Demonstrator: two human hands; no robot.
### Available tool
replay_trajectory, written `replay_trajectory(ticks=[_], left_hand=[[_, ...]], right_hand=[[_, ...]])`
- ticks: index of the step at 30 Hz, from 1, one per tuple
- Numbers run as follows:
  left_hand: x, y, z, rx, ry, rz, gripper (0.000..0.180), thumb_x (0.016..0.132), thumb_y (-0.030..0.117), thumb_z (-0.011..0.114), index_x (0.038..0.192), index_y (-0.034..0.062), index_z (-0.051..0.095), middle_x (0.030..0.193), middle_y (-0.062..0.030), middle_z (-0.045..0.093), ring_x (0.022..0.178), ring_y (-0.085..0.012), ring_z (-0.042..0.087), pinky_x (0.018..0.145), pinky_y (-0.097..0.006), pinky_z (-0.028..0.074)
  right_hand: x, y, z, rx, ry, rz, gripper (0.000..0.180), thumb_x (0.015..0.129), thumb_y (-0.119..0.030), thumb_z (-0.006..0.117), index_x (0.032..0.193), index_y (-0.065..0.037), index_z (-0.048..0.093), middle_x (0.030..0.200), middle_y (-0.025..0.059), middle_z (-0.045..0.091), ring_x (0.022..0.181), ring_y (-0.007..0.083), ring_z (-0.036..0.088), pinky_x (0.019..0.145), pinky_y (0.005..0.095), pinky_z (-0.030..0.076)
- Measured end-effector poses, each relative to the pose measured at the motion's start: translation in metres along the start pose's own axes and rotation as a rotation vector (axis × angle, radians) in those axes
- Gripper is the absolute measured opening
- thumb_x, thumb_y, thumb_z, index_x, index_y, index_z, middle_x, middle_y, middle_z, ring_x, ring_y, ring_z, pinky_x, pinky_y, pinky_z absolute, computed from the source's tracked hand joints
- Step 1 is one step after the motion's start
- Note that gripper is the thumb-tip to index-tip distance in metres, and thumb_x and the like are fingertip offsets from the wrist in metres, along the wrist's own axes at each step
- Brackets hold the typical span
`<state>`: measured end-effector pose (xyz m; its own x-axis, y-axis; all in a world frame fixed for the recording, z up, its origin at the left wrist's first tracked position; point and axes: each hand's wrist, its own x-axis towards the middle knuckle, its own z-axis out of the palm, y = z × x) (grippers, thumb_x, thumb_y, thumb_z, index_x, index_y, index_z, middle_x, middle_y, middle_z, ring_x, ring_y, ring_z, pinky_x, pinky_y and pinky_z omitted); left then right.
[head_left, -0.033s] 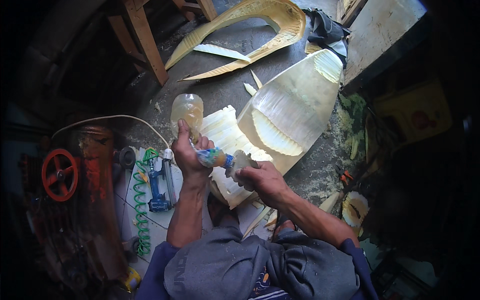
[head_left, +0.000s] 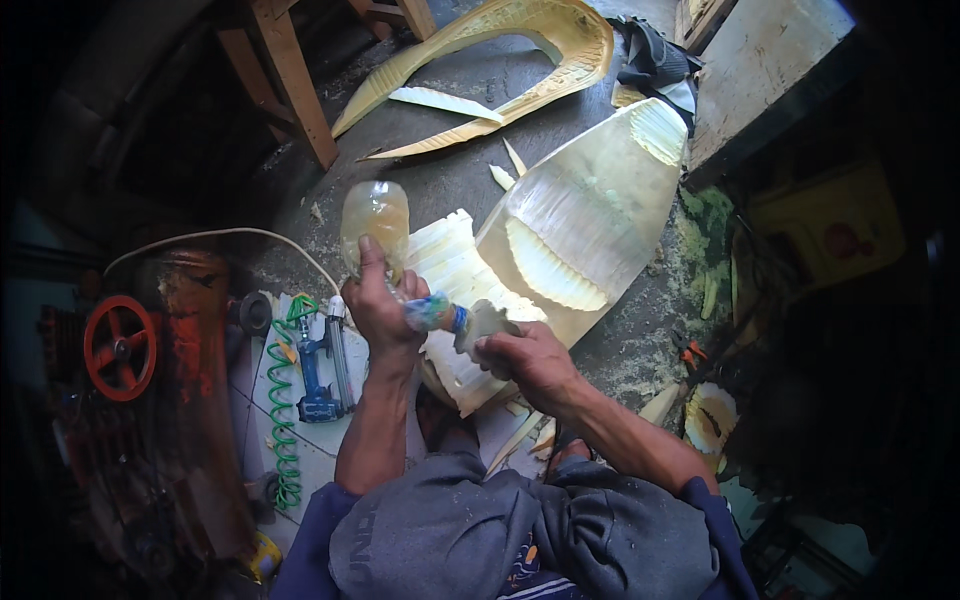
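Observation:
My left hand [head_left: 385, 305] is wrapped around a clear plastic bottle [head_left: 376, 212] with yellowish liquid or residue inside. Its rounded base points up and away, and a blue-green wrapped part [head_left: 430, 312] slopes down toward my right hand [head_left: 535, 365]. That hand pinches a thin grey piece with an uneven edge [head_left: 488, 322], held right at the bottle's narrow end; whether they touch I cannot tell. Beneath both hands lies a large pale foam-like block [head_left: 580, 225], carved with ridges, plus a ridged cream slab [head_left: 450, 255] at its near left.
On the left, a blue nail gun [head_left: 318, 385] with a coiled green hose [head_left: 283, 430] lies on tiles, beside a machine with a red wheel [head_left: 120, 348]. A curved carved piece [head_left: 570, 50] rests at the back near wooden legs [head_left: 295, 85]. Orange-handled pliers [head_left: 690, 350] lie right.
The bottle's base has risen slightly, and its wrapped end has shifted a little to the right. Both hands keep their grips.

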<state>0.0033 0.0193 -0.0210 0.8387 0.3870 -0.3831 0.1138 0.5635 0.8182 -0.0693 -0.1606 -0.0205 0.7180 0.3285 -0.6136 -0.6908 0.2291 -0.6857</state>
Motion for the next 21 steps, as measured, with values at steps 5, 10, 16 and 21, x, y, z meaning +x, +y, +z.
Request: replay_trajectory(ticks=[5,10,16,21], left_hand=[[0.052,0.025,-0.041,0.226,-0.045,0.17,0.042,0.104,0.048,0.061,0.092,0.0077,0.059,0.067,-0.0032,0.053,0.05,-0.0108,0.052,0.048,-0.027,0.044],[0.113,0.033,-0.111,0.199,-0.208,-0.279,0.049,0.104,0.05,0.06,0.119,0.0036,0.063,0.083,-0.0067,0.067,0.068,-0.0134,0.066,0.06,-0.028,0.054],[0.105,-0.004,-0.098,-0.039,-0.492,-0.468,0.05,0.107,0.039,0.057,0.138,-0.0006,0.058,0.122,-0.0145,0.071,0.103,-0.022,0.073,0.087,-0.035,0.061],[0.091,-0.006,-0.074,0.146,-0.338,-0.367,0.052,0.104,0.038,0.064,0.128,-0.0075,0.062,0.113,-0.0166,0.072,0.093,-0.0223,0.074,0.079,-0.037,0.063]], right_hand=[[0.003,-0.035,-0.014,-0.006,-0.056,-0.278,0.037,0.091,-0.011,0.06,0.123,0.004,0.071,0.106,0.0059,0.074,0.081,0.0097,0.059,0.074,0.0244,0.046],[0.047,-0.059,-0.012,-0.898,-0.116,-0.549,0.039,0.09,-0.008,0.062,0.126,-0.008,0.073,0.112,0.0133,0.068,0.104,0.0256,0.062,0.096,0.0341,0.049],[0.097,-0.05,0.022,-1.64,-0.135,-0.975,0.036,0.085,-0.017,0.068,0.12,-0.016,0.075,0.114,0.011,0.063,0.11,0.0264,0.057,0.09,0.0407,0.046],[0.102,-0.032,0.02,-1.783,-0.1,-1.082,0.024,0.089,-0.022,0.061,0.106,-0.011,0.074,0.11,0.0095,0.062,0.11,0.0249,0.057,0.088,0.0394,0.045]])
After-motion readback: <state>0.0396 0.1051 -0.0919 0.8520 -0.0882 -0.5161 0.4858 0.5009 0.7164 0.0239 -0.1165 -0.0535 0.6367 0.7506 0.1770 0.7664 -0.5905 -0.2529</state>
